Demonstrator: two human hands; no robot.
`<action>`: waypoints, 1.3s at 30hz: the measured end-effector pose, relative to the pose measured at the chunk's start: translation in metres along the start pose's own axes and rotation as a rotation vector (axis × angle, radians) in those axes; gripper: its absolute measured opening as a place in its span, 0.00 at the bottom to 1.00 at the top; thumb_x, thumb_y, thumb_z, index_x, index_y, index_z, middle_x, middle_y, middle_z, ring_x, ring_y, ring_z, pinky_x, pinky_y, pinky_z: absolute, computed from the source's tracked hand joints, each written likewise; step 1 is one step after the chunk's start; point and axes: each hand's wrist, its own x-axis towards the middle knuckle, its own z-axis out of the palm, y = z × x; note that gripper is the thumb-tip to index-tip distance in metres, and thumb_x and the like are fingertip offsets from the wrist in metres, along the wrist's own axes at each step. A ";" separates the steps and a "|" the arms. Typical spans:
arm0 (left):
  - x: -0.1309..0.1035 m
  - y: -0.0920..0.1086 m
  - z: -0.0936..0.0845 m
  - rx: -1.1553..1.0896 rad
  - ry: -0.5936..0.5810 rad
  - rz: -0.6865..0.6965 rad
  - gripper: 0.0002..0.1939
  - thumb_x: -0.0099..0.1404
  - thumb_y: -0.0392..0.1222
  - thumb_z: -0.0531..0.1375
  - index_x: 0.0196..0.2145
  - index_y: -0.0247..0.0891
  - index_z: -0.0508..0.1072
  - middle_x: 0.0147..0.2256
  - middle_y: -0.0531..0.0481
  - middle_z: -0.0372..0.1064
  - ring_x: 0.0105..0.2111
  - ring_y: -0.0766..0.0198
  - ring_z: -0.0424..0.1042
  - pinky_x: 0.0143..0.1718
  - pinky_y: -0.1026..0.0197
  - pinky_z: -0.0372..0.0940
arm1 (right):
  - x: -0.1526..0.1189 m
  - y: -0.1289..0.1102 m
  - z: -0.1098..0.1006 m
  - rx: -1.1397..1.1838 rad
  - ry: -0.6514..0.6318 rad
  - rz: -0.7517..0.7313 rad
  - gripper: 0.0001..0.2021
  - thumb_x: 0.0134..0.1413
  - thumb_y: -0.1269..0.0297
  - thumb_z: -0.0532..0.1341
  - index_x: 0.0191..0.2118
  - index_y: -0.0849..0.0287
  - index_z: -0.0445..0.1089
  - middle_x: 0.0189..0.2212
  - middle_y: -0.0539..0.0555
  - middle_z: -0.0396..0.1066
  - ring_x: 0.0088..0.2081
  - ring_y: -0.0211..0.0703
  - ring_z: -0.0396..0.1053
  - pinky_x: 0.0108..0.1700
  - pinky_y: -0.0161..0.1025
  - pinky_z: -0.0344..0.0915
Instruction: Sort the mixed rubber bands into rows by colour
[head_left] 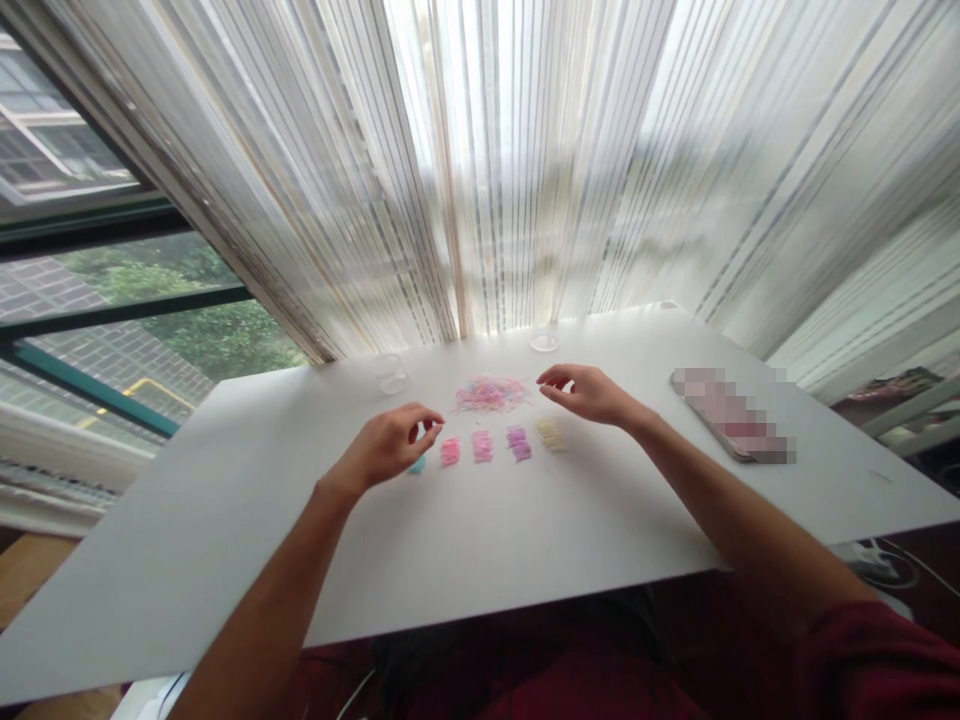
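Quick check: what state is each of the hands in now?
Left hand: curled, by the blue strips; cannot tell if it holds anything.
Right hand: curled, by the pile; cannot tell if it holds anything.

Left hand [390,442] and right hand [589,394] reach forward, loosely curled.

"What's hidden?"
"The left hand [388,440] partly covers the blue pile [417,466]."
"Anything blurred?"
"Pixelation masks most of the flat object [724,415]. In the heap [491,394], strands [480,402] are too small to tell apart."
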 end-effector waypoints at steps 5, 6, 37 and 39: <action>0.076 -0.001 0.006 0.079 -0.153 0.014 0.19 0.69 0.45 0.56 0.53 0.36 0.74 0.47 0.42 0.75 0.39 0.59 0.76 0.44 0.59 0.69 | 0.024 0.023 0.018 -0.032 0.053 0.099 0.08 0.60 0.69 0.63 0.43 0.61 0.77 0.35 0.55 0.79 0.35 0.42 0.76 0.39 0.37 0.71; 0.089 -0.001 0.010 0.089 -0.175 0.022 0.20 0.68 0.44 0.56 0.55 0.36 0.73 0.50 0.41 0.73 0.42 0.58 0.76 0.47 0.58 0.69 | 0.024 0.024 0.022 -0.032 0.054 0.096 0.08 0.59 0.69 0.63 0.43 0.60 0.77 0.34 0.54 0.79 0.34 0.41 0.76 0.39 0.36 0.71; 0.145 0.001 0.029 0.264 -0.268 0.050 0.11 0.64 0.39 0.60 0.43 0.43 0.81 0.39 0.51 0.80 0.38 0.62 0.77 0.39 0.65 0.67 | 0.025 0.030 0.049 0.046 0.112 -0.154 0.10 0.58 0.72 0.62 0.41 0.57 0.80 0.34 0.52 0.78 0.30 0.38 0.72 0.39 0.35 0.69; 0.145 0.001 0.028 0.262 -0.258 0.058 0.11 0.65 0.40 0.60 0.43 0.42 0.81 0.39 0.50 0.80 0.38 0.61 0.77 0.39 0.65 0.67 | 0.025 0.032 0.048 0.046 0.140 -0.150 0.10 0.58 0.72 0.62 0.41 0.57 0.80 0.34 0.52 0.78 0.30 0.38 0.72 0.39 0.35 0.69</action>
